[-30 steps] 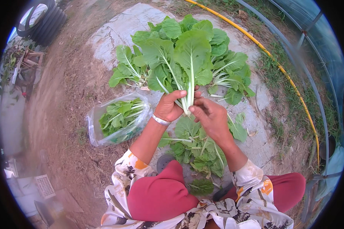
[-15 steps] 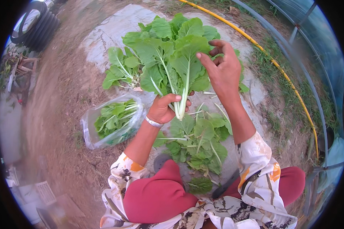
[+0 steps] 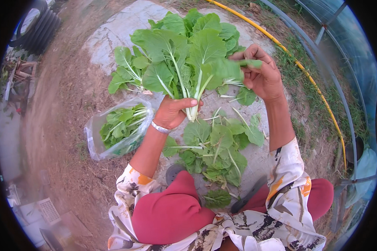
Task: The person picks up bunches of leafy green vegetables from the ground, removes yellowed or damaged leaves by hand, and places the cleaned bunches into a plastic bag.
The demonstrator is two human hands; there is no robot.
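My left hand [image 3: 171, 112] is closed around the white base of a leafy green plant [image 3: 179, 62], its thumb laid across the pale stalks. The plant's broad leaves fan upward, away from me. To its right, my right hand [image 3: 262, 74] pinches the edge of one leaf [image 3: 224, 70], which bends out sideways from the bunch and is slightly blurred. More leafy greens [image 3: 174, 23] lie behind the held plant, partly hidden by it. Below my hands, several loose leaves [image 3: 222, 140] are heaped between my feet.
A clear plastic bag [image 3: 93, 140] holding cut greens [image 3: 121, 123] lies at left. A smaller bunch of greens [image 3: 123, 69] rests beyond it. A yellow hose [image 3: 276, 39] curves along the right, beside grass and a plastic-covered frame [image 3: 343, 62]. Black corrugated pipe [image 3: 37, 31] sits at far left.
My right hand has moved right and slightly down, drawing a leaf out sideways from the bunch. My left hand keeps its grip on the plant's base, now slightly left and higher.
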